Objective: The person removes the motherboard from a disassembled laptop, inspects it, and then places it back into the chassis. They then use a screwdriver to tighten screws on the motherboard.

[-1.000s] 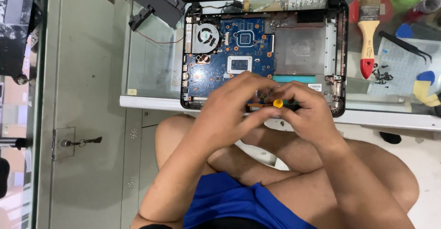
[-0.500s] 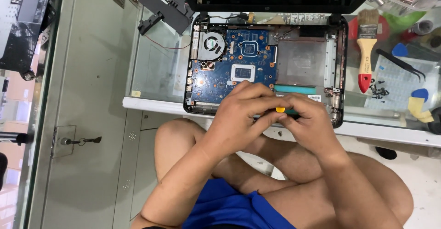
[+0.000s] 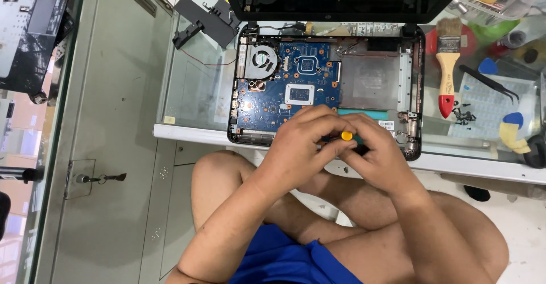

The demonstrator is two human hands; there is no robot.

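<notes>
Head view: both hands meet at the table's front edge, over the opened laptop (image 3: 327, 85). The left hand (image 3: 301, 147) and right hand (image 3: 378, 153) have fingers clamped together on a yellow-capped screwdriver (image 3: 346, 136). A paintbrush (image 3: 447, 68) lies toward the right edge.

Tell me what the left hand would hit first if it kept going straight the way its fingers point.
Probably the right hand: the left hand points rightward at the yellow-capped screwdriver both hold, fingers already touching. Depth is unclear.
</notes>
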